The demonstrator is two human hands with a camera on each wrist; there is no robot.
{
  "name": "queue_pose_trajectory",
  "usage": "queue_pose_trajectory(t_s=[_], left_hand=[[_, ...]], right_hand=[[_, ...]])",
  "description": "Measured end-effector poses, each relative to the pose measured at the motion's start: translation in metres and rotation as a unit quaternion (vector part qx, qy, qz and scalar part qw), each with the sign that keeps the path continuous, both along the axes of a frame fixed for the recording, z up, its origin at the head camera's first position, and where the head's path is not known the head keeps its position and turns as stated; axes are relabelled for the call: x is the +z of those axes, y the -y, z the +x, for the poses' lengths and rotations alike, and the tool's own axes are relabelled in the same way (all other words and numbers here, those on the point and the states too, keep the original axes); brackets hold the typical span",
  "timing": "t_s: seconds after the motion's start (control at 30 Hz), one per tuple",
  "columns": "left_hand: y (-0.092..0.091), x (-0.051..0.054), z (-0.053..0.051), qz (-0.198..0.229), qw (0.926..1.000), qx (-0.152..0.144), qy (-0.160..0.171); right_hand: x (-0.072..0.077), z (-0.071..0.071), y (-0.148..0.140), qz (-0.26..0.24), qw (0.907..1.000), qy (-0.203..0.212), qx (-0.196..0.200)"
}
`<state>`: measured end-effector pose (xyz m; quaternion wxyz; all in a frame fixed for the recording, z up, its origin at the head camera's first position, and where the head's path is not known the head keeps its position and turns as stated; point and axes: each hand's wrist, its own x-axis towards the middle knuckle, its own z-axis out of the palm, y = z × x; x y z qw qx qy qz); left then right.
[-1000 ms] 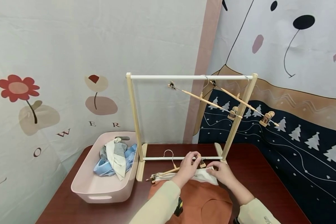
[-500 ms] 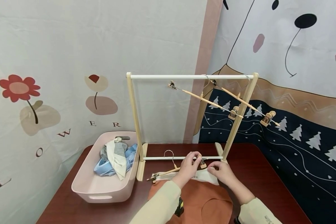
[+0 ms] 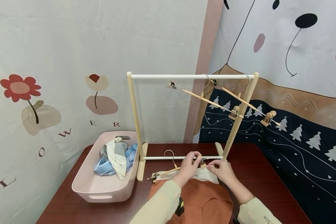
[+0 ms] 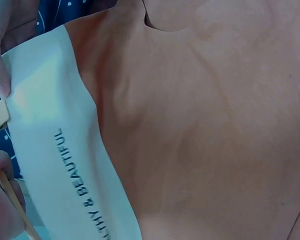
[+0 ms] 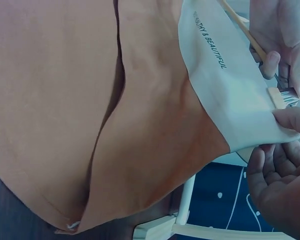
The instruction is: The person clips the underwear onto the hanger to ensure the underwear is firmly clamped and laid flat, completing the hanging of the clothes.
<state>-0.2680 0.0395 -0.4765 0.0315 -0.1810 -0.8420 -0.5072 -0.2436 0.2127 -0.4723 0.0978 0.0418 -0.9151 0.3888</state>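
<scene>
Rust-orange shorts [image 3: 198, 199] with a white printed waistband [image 4: 55, 120] lie on the table, waistband toward the rack. Along that waistband lies a wooden clip hanger [image 3: 169, 171], its near-left clip [image 3: 154, 178] at the waistband's left end. My left hand [image 3: 188, 166] pinches the hanger's right clip [image 3: 203, 164], whose wooden jaws meet the waistband's top edge in the right wrist view. Beside it, my right hand [image 3: 223, 171] pinches the waistband's right corner between thumb and fingers. Whether the clip has closed over the cloth is unclear.
A rack [image 3: 163, 76] with a white top rail stands behind the hands. Two more clip hangers [image 3: 204, 99] hang from its right part. At left, a pink basket [image 3: 85, 183] contains blue, grey and white clothes [image 3: 119, 155]. Dark red tabletop [image 3: 257, 174] shows at right.
My right hand has brought the waistband corner slightly up toward the clip, so the clip and waistband edge now meet. The left hand keeps its pinch on the clip almost in place.
</scene>
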Motion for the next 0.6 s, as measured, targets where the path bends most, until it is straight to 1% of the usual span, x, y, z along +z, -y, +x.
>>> queue_pose_trajectory(t_s=[0.13,0.27,0.47,0.6], left_hand=[[-0.0004,-0.0007,0.0,-0.001,1.0,0.002,-0.005],[-0.0001,-0.0014,-0.0002,0.0,1.0,-0.001,-0.008],[-0.001,-0.0026,-0.0022,-0.008,1.0,-0.004,0.0],[-0.0012,-0.0048,-0.0029,-0.011,0.9998,-0.015,0.009]], right_hand=[[0.0034,-0.0009,0.0009,0.003,1.0,-0.004,-0.006],[0.0051,-0.0033,0.0022,0.004,1.0,-0.007,0.003],[0.0031,-0.0054,0.0034,-0.022,0.9994,-0.017,0.021],[-0.0029,-0.0072,0.004,-0.046,0.9986,-0.004,0.025]])
